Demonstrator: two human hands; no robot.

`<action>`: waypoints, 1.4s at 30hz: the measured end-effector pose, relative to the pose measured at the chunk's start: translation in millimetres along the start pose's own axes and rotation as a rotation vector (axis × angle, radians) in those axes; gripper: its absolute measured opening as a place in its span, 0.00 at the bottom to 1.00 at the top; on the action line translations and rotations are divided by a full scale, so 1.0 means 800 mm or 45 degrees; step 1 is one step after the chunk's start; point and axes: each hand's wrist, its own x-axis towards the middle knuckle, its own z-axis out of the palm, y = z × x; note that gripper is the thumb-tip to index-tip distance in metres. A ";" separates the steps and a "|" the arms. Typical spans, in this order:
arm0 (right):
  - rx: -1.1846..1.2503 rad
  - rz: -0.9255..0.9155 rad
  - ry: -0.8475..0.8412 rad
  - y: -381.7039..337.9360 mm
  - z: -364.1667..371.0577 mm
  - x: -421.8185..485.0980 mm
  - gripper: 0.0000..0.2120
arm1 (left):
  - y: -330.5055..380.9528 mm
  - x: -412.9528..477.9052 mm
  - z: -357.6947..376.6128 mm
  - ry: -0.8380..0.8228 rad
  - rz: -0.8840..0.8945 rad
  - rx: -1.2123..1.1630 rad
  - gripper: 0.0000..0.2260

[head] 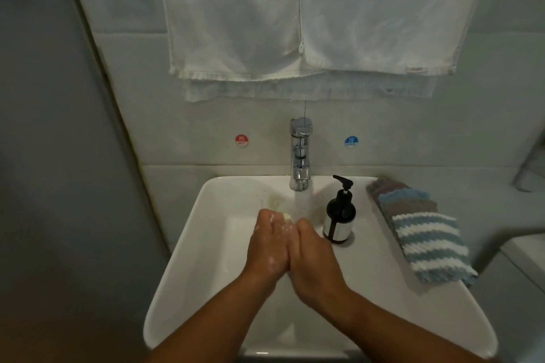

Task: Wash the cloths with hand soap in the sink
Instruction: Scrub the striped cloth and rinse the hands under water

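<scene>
— while both hands hang over the basin, which one is closer to the cloths?
— the right hand (315,256). it lies palm to palm with the left hand (268,244) above the middle of the sink (182,289), with suds on the back of the left.
— and the fingers?
— laid along each other, about straight, pressing a pale yellow lump (287,216) that peeks out at the tips. cloth or soap, i can't tell, nor whether the tips curl round it.
— where's the rest?
— a striped stack (427,244) on the sink's right edge, well apart from the hands, long axis running near to far along that edge. the soap bottle (339,221) stands between, just beside the right fingertips.
— so the next reach?
— probably rightward, with the right hand. beyond, the tap (300,153) sits mid back edge.
</scene>
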 end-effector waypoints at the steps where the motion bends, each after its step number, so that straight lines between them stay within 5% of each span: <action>1: 0.020 -0.024 0.015 -0.002 -0.002 0.001 0.12 | 0.001 -0.003 0.001 -0.040 -0.052 -0.015 0.08; 4: 0.086 0.121 0.226 0.006 -0.013 0.037 0.13 | 0.005 -0.023 0.013 -0.155 -0.022 0.049 0.13; 7: 0.088 0.280 0.175 0.023 -0.005 0.041 0.13 | 0.006 -0.022 0.014 -0.149 0.191 0.136 0.13; 11: 0.173 0.120 0.083 0.000 0.003 -0.001 0.12 | 0.011 -0.002 0.003 0.119 0.052 0.099 0.10; 16: 0.191 0.105 0.313 0.003 -0.021 0.034 0.08 | 0.011 -0.031 0.015 -0.142 0.044 0.020 0.12; 21: 0.199 0.082 0.207 0.003 0.000 0.007 0.10 | 0.016 -0.007 0.004 0.096 0.208 0.122 0.08; 24: 0.208 -0.095 0.184 -0.012 -0.006 0.001 0.08 | 0.007 -0.009 -0.002 -0.073 0.072 0.004 0.08; 27: 0.178 0.019 0.347 -0.003 -0.019 0.030 0.08 | 0.007 -0.029 0.010 -0.219 0.053 0.023 0.11; 30: 0.145 0.140 0.304 0.009 -0.009 0.028 0.09 | 0.015 -0.029 0.012 -0.081 0.158 0.005 0.10; 33: 0.184 0.034 0.178 -0.001 0.000 -0.005 0.10 | 0.013 -0.013 0.003 0.064 0.108 0.020 0.08; 36: 0.168 -0.071 0.180 -0.010 -0.013 -0.005 0.08 | 0.005 -0.021 0.007 -0.106 -0.020 -0.033 0.07; 39: 0.170 0.106 0.343 0.002 -0.026 0.029 0.10 | 0.004 -0.036 0.021 -0.206 -0.011 -0.113 0.12; 42: 0.159 0.215 0.289 0.013 -0.012 0.024 0.12 | 0.013 -0.029 0.017 -0.061 0.139 -0.140 0.13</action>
